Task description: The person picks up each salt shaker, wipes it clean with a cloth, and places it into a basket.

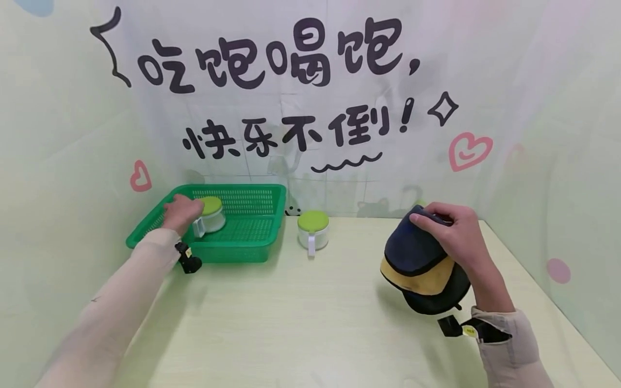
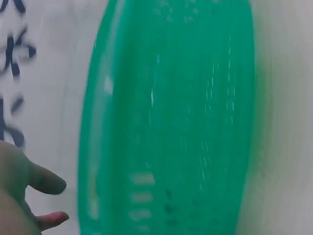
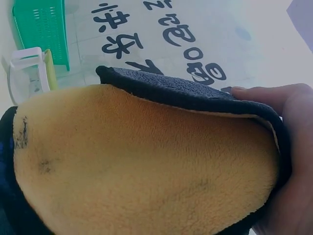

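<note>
My right hand [image 1: 458, 229] grips a padded cloth item [image 1: 417, 245] above the right side of the table. It has a navy outer side, a fuzzy yellow face [image 3: 146, 156] and black edging; its exact kind is unclear. My left hand [image 1: 181, 213] reaches over the green basket [image 1: 242, 252], beside a clear jar [image 1: 213, 221] with a green lid and white handle. The left wrist view shows the thumb and a finger [image 2: 46, 178] apart, with nothing seen between them. A second green-lidded jar [image 1: 312, 229] stands on the table right of the basket.
The pale wooden table [image 1: 301, 323] meets a white wall sheet [image 1: 301, 97] with black lettering at the back. Light green sheets enclose the left and right sides. Dark wrist cameras [image 1: 188, 258] are strapped over both sleeves.
</note>
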{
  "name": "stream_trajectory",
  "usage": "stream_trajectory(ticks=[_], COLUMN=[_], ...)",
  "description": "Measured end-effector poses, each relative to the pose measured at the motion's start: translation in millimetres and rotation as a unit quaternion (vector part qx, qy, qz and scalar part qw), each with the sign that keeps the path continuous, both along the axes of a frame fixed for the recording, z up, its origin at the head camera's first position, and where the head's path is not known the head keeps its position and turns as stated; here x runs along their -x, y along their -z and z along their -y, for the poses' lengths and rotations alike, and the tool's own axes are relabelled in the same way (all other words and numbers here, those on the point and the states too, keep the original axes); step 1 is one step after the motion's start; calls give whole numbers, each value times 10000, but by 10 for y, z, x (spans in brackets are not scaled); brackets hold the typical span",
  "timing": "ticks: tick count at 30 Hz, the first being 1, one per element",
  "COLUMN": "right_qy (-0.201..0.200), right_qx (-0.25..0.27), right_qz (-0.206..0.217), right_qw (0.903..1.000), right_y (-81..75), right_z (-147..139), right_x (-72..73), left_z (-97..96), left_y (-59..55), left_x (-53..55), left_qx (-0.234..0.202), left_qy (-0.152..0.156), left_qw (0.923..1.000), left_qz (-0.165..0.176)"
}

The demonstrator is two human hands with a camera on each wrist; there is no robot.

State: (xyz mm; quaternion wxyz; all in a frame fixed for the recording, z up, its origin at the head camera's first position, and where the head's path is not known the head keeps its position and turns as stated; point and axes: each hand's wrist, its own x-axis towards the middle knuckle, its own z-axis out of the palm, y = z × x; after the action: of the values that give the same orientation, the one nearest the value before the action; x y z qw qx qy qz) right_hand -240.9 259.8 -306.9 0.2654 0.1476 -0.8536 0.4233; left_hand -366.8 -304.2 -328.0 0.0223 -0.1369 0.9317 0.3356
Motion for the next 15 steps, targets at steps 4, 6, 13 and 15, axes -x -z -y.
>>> stream_trajectory(ticks=[4,6,13,15], right_qy=[-27,-53,-75,-31], right_qx=[64,61,51,129], right_qz=[50,73,127,112], right_qw=[10000,9999,9999,9998], right_y=[10,15,19,16], right_z=[-25,-27,-12,-14], right_x=[10,16,22,22], left_z=[-368,-574,-1254,-1428], left_y=[-115,-154,-153,-101], left_x=[-88,-143,-412,-481], left_qx=[28,-3,-579,-931], left_qy=[96,196,707,894], left_qw=[9960,9915,9743,9669], left_qz=[-889,-1283,-2060,-2201])
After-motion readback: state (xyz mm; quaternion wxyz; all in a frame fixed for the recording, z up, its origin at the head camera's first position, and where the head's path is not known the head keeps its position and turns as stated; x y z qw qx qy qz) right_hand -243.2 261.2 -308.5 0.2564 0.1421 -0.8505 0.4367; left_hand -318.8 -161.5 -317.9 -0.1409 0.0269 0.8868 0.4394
